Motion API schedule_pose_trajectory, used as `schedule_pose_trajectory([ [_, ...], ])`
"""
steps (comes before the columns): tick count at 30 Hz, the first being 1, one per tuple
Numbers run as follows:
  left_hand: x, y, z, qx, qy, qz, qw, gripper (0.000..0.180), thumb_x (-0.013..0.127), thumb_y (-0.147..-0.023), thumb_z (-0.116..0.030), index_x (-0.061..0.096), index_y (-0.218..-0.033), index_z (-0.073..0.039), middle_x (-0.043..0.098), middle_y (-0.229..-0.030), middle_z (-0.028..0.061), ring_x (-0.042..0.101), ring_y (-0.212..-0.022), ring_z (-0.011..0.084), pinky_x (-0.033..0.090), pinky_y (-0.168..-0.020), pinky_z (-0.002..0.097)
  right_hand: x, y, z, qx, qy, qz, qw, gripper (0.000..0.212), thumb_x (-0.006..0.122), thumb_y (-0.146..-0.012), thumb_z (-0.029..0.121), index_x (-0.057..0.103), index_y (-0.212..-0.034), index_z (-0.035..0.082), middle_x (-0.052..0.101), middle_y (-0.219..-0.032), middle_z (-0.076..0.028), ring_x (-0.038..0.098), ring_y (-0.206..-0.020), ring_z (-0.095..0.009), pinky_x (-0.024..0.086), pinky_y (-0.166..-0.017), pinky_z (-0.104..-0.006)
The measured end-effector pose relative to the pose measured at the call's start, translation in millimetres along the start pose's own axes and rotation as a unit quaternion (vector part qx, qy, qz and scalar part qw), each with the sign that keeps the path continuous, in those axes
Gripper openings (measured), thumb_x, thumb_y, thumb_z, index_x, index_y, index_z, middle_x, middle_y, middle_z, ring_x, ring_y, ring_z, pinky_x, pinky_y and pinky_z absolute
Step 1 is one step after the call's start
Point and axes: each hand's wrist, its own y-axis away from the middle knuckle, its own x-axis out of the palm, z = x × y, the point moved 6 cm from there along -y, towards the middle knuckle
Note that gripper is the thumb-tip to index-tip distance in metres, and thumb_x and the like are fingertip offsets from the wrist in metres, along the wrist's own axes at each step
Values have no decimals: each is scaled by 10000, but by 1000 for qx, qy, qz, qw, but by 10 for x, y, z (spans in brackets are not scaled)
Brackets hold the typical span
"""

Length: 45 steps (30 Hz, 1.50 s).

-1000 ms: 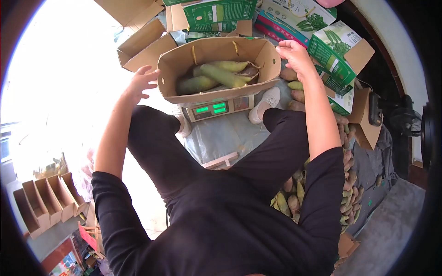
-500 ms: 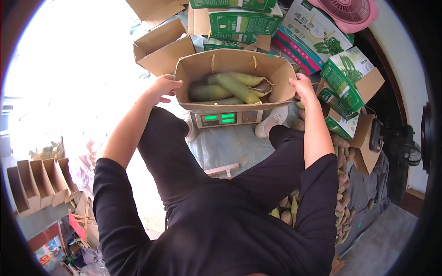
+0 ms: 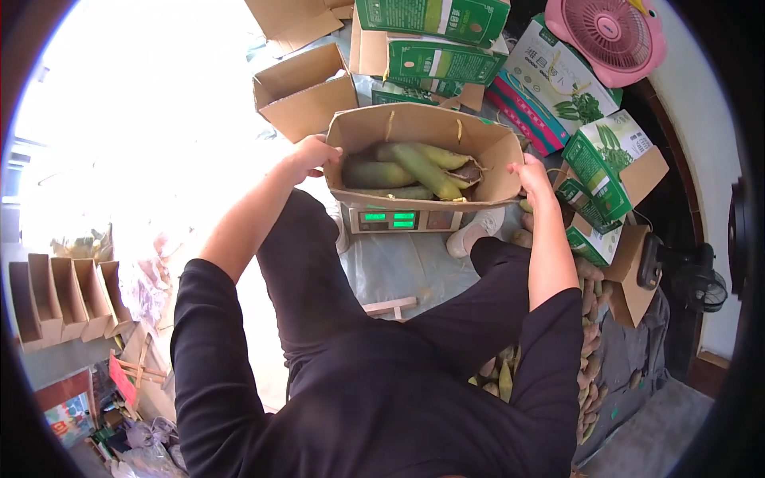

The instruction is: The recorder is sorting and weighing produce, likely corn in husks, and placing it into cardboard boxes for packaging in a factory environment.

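An open brown cardboard box (image 3: 430, 119) with yellow cord loops inside stands in front of me, over a digital scale (image 3: 442, 221) with a lit green display. Whether it rests fully on the scale, I cannot tell. Several long green radishes (image 3: 422, 166) lie piled inside. My left hand (image 3: 313, 156) pinches the box's left edge, thumb and fingers on either side of the cardboard. At the right edge, my right hand (image 3: 531, 174) is closed on the rim in the same way.
Green printed cartons (image 3: 446, 62) and an open plain box (image 3: 307, 92) stand beyond. To the right are more cartons (image 3: 598, 167), a pink fan (image 3: 610, 36), a black fan (image 3: 705, 283) and heaped radishes (image 3: 590, 358). Empty boxes (image 3: 68, 299) line the left; a small wooden stool (image 3: 390, 307) sits between my legs.
The whole view has shifted, so most things appear lower and further right. Both hands stay at the box's two ends, and the radishes lie as before.
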Motion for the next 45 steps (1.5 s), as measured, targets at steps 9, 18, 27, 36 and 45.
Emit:
schedule_pose_trajectory([
  [9, -97, 78, -141, 69, 8, -118, 991, 196, 618, -828, -206, 600, -904, -25, 574, -760, 49, 536, -658, 155, 466, -632, 314, 11, 162, 203, -3, -49, -13, 999, 341, 530, -727, -20, 588, -1063, -15, 621, -866, -72, 577, -738, -153, 443, -661, -274],
  [18, -407, 234, -109, 54, 208, -133, 967, 383, 608, -834, -400, 598, -1058, -90, 547, -829, 18, 507, -761, 137, 402, -698, 326, 176, 365, 508, -40, -115, 4, 993, 389, 565, -827, 77, 476, -1203, 35, 607, -856, -61, 587, -750, -136, 474, -612, -258],
  [27, -1121, 151, 522, 53, 295, -137, 944, 537, 497, -833, -597, 568, -1149, -169, 563, -882, 7, 493, -835, 114, 368, -764, 295, 911, 452, 980, -76, -85, 83, 990, 407, 591, -844, 126, 444, -1216, 47, 616, -882, -50, 587, -749, -118, 479, -614, -261],
  [36, -1884, 866, 2098, 44, 456, -252, 853, 422, 510, -879, -473, 518, -1220, -226, 593, -1010, -36, 502, -802, 104, 409, -798, 309, 2432, 902, 1730, -119, 73, 235, 962, 530, 656, -775, 267, 448, -1222, 73, 604, -978, -62, 549, -867, -150, 442, -695, -292],
  [45, -1910, 1892, 4352, -44, 566, -328, 755, 377, 440, -919, -463, 564, -1139, -182, 598, -989, -23, 520, -802, 122, 497, -709, 336, 4257, 1715, 989, -15, 156, 344, 926, 685, 691, -704, 183, 346, -1278, 42, 498, -1161, -138, 522, -996, -235, 502, -634, -341],
])
